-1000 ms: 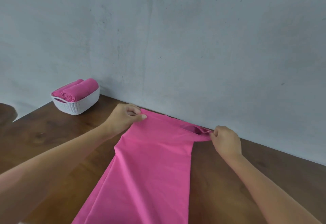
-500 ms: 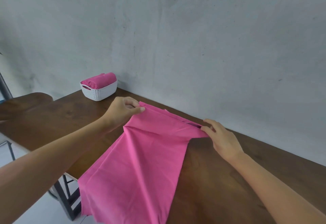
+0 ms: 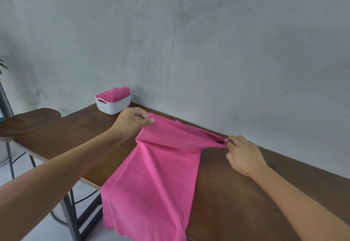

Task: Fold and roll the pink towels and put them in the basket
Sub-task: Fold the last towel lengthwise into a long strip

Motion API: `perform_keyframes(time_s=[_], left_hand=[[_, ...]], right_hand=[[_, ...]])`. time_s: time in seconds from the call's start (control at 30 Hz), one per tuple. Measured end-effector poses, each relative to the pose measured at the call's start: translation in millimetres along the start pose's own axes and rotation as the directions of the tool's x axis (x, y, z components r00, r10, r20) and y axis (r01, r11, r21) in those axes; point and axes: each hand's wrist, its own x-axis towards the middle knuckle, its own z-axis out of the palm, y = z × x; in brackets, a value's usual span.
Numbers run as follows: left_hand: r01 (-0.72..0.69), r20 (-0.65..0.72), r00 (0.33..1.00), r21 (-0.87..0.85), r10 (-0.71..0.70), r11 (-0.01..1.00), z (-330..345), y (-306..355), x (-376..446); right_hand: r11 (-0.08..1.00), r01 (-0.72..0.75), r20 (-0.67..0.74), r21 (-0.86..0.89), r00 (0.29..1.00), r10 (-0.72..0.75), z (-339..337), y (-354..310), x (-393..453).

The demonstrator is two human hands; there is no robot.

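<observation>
Head cam looks down on a dark wood table [image 3: 236,193] against a grey wall. Left hand [image 3: 132,121] pinches the far left corner of a pink towel [image 3: 157,180], thumb on top & fingers curled under. Right hand [image 3: 244,155] pinches the far right corner where several layers bunch together. Cloth's far edge is stretched between both grips just above the tabletop; the rest runs toward the person and hangs over the near table edge. White basket [image 3: 115,106] stands by the wall, just beyond the left hand, w/ rolled towels [image 3: 113,94] inside.
</observation>
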Motion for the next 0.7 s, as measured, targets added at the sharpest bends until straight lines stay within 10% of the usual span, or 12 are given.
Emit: perform_keyframes(time_s=[0.3,0.7], left_hand=[[0.059,-0.036,0.998,0.050,-0.057,0.997,-81,-10,-63],[0.252,0.005,0.967,0.153,-0.256,0.955,-207,-72,-225]], right_hand=[[0.984,0.061,-0.282,0.167,0.959,-0.011,-56,-73,-22],[0.925,0.355,-0.292,0.134,0.906,-0.306,-89,-249,-87]])
